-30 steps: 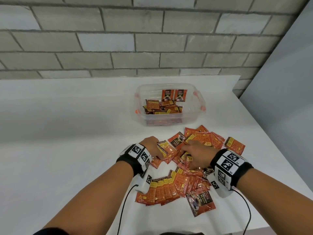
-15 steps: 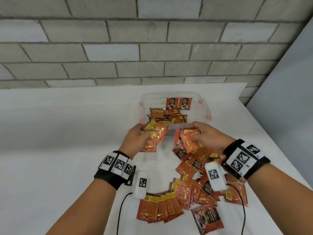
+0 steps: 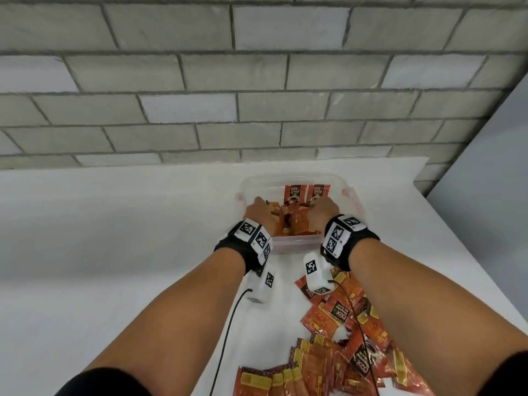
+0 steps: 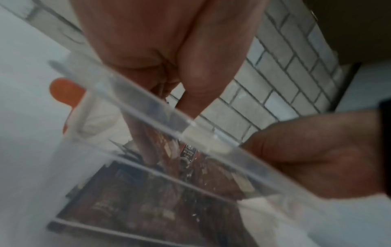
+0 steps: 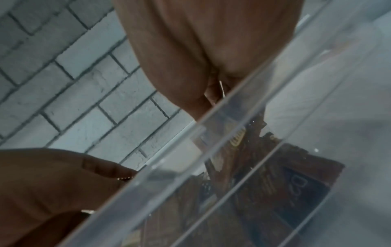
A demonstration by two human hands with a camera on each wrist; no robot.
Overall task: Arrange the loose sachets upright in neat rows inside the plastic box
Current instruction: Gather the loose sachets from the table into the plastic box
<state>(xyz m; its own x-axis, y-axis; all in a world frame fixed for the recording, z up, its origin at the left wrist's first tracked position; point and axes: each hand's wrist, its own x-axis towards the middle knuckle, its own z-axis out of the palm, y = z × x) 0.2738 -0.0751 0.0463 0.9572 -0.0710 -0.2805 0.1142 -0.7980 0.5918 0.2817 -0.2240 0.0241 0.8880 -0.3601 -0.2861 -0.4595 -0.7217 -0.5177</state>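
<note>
Fingertips of my left hand (image 3: 258, 214) and right hand (image 3: 321, 212) are dipping into the plastic box (image 3: 297, 178), among the sachets (image 3: 291, 221) there; their grip I cannot tell; two sachets are standing against the far wall, starting a row; loose sachets (image 3: 340, 318) are waiting on the table (image 3: 114, 252).

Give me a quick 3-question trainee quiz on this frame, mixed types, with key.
1. True or false: both hands are inside the plastic box.
2. Where do loose sachets remain? A) against the brick wall B) on the table near the right forearm C) nowhere
3. How many sachets stand upright against the box's far wall?

Key
1. True: left hand and right hand reach into it.
2. B
3. Two upright sachets.
</note>
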